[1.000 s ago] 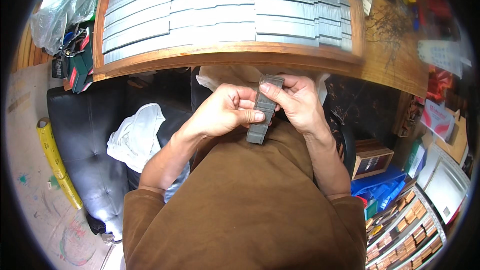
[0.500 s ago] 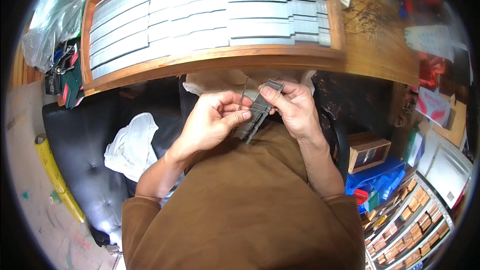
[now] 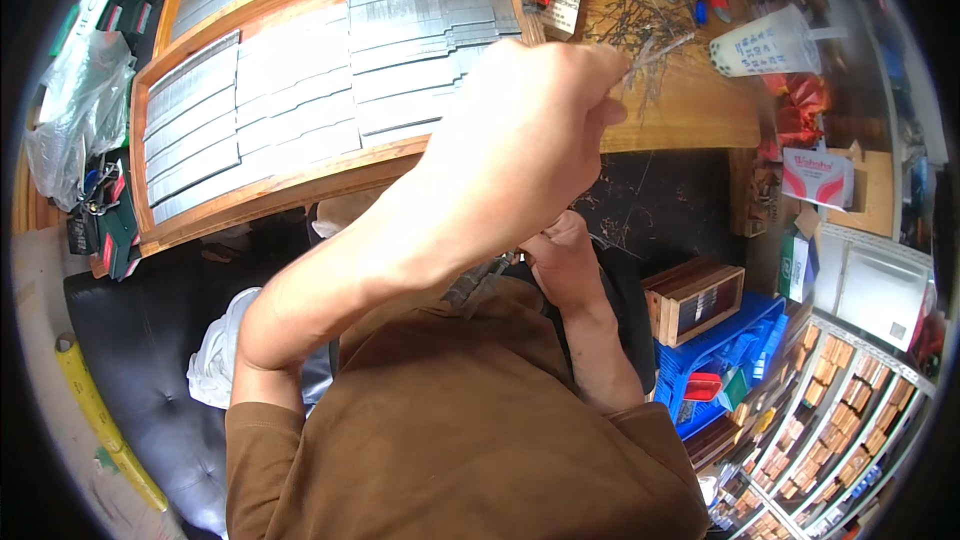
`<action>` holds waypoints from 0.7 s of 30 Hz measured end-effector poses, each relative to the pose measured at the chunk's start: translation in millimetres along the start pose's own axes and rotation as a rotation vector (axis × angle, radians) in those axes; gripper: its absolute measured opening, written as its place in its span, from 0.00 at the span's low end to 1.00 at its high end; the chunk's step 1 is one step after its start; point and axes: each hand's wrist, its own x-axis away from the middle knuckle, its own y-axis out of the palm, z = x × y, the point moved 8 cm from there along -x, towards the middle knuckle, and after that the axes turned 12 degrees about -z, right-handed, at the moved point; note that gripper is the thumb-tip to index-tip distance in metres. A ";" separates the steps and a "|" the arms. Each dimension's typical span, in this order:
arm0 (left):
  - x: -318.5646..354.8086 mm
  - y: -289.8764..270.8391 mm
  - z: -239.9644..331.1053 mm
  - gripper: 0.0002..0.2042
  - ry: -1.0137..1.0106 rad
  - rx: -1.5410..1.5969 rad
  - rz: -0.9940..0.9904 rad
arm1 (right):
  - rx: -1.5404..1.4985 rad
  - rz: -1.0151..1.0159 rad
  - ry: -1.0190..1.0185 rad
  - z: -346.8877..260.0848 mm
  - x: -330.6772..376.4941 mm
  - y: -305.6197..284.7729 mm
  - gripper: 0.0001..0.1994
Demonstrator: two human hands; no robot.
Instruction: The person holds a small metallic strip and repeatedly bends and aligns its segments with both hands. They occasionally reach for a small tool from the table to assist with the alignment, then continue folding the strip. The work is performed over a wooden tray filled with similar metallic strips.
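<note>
The dark grey, flat strip of stepped segments (image 3: 478,283) is low in front of the person's brown shirt (image 3: 500,410), partly hidden beneath the left forearm. Its upper end is at the curled fingers of the right hand (image 3: 565,248), which are closed on it; their exact grip is hidden. The visible part slants, its long axis running from the right hand down and leftward, with the lower end toward the lap.

The left hand (image 3: 530,120) reaches across above the wooden bench (image 3: 690,126), its bent fingers close to a pile of thin dark slivers (image 3: 640,15); whether they hold anything cannot be told. Beside it, a wooden-framed tray (image 3: 285,183) bears rows of grey plates (image 3: 405,65).

Printed writing marks the pale plastic cup with a straw (image 3: 762,44) and the white-and-red carton (image 3: 818,178).
</note>
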 end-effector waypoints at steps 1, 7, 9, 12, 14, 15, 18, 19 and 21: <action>0.5 -5.8 3.3 0.08 0.049 -0.034 0.081 | 0.023 -0.009 0.014 -1.3 1.1 1.7 0.11; 116.2 -3.0 -61.8 0.13 -0.396 0.480 -0.073 | -0.048 -0.094 0.050 5.3 -7.1 13.3 0.09; 163.2 16.0 -107.7 0.14 -0.630 0.679 -0.104 | -0.075 -0.155 0.041 7.2 -16.7 23.3 0.08; 197.1 40.0 -139.4 0.16 -0.819 0.982 -0.116 | -0.038 -0.237 0.066 11.0 -33.4 40.6 0.09; 204.7 50.0 -146.6 0.16 -0.804 1.097 -0.112 | -0.058 -0.281 0.105 17.4 -42.5 52.7 0.09; 205.3 50.9 -148.6 0.16 -0.812 1.091 -0.126 | -0.063 -0.301 0.122 19.7 -45.8 58.0 0.09; 207.6 54.0 -153.8 0.15 -0.786 1.120 -0.153 | -0.087 -0.344 0.135 23.3 -50.0 69.4 0.09; 207.4 55.7 -153.9 0.15 -0.767 1.138 -0.163 | -0.080 -0.356 0.138 24.3 -51.4 71.5 0.09; 206.8 55.2 -151.9 0.15 -0.740 1.148 -0.154 | -0.069 -0.374 0.145 27.2 -54.7 74.6 0.09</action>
